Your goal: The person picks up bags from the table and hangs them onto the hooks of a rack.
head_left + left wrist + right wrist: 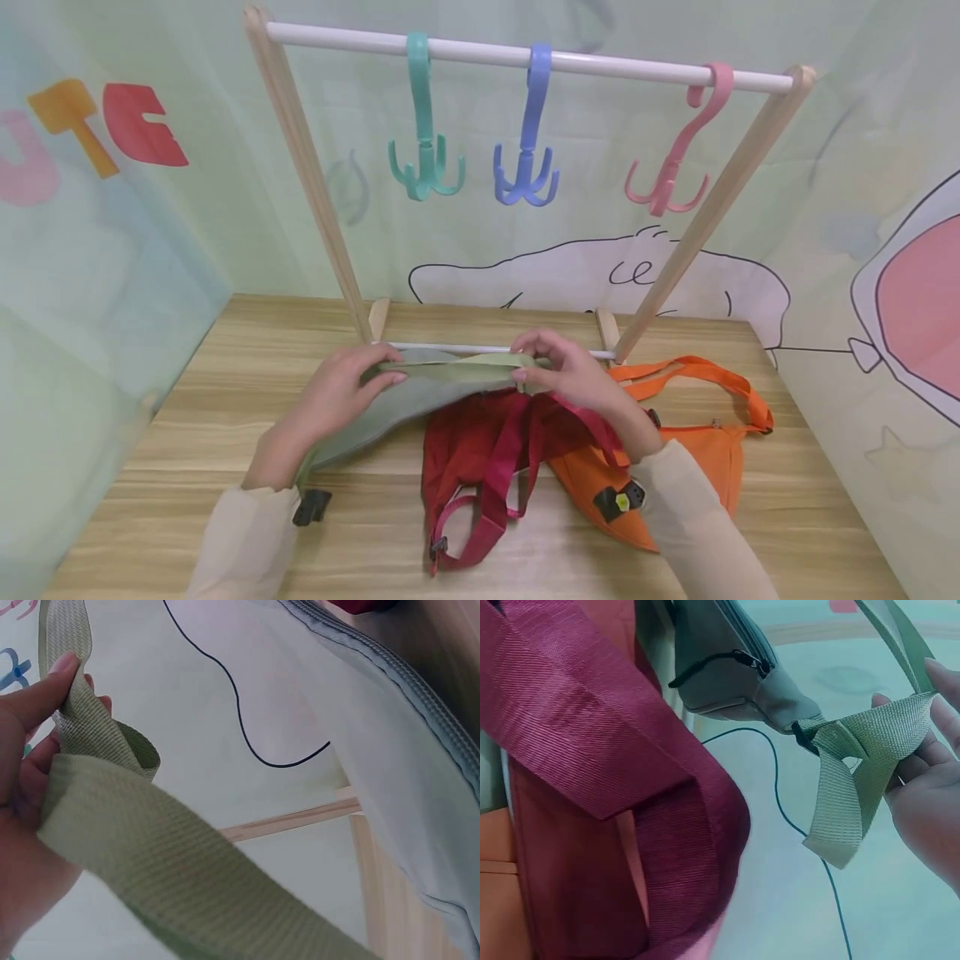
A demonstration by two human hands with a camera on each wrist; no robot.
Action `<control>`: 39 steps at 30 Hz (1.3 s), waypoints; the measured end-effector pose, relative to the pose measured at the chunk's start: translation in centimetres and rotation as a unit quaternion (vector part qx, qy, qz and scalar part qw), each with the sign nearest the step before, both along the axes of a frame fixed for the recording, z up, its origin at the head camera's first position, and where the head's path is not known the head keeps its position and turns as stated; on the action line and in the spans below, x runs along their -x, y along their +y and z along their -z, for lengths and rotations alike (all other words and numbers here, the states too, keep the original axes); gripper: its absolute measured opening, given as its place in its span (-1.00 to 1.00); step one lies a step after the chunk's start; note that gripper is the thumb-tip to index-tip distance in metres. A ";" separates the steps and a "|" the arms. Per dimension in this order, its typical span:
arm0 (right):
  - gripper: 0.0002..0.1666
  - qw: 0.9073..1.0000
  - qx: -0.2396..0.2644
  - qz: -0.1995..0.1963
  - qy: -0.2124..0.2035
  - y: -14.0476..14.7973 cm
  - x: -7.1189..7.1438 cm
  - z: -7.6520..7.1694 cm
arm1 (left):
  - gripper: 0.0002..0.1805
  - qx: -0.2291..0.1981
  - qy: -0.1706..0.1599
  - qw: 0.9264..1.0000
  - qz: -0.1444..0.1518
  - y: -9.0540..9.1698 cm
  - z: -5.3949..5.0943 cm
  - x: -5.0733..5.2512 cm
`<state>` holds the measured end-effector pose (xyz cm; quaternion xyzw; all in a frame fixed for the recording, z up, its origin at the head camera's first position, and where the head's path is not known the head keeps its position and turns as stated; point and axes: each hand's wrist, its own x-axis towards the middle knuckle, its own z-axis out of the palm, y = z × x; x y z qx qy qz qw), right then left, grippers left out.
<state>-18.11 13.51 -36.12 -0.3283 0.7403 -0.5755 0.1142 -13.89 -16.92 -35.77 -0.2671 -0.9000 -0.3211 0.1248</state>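
A grey-green waist bag with a pale green webbing strap is raised a little at the table's far middle. My left hand pinches the strap at its left part, thumb against fingers. At the other end my right hand grips the same strap; the right wrist view shows it looped over the fingers. Below lies a dark red bag with loose straps. An orange waist bag rests at the right, partly behind my right forearm. A black buckle hangs beside my left sleeve.
A wooden rack with a white top rail stands behind the bags. From it hang a green hook, a blue hook and a pink hook. The wooden table is enclosed by printed cloth walls.
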 end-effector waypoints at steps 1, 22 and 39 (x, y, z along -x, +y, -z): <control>-0.67 1.000 0.001 0.000 0.002 0.0 0.0 -0.1 | -0.87 0.001 0.002 1.000 0.001 0.0 -0.1 0.0; -0.66 0.998 0.006 0.002 0.061 0.1 0.5 -2.0 | -0.83 0.004 -0.013 1.000 -0.002 0.1 -2.1 0.7; -0.61 0.994 -0.019 0.043 0.097 0.4 0.6 -2.6 | -0.79 -0.008 0.039 0.998 0.041 0.3 -2.9 1.1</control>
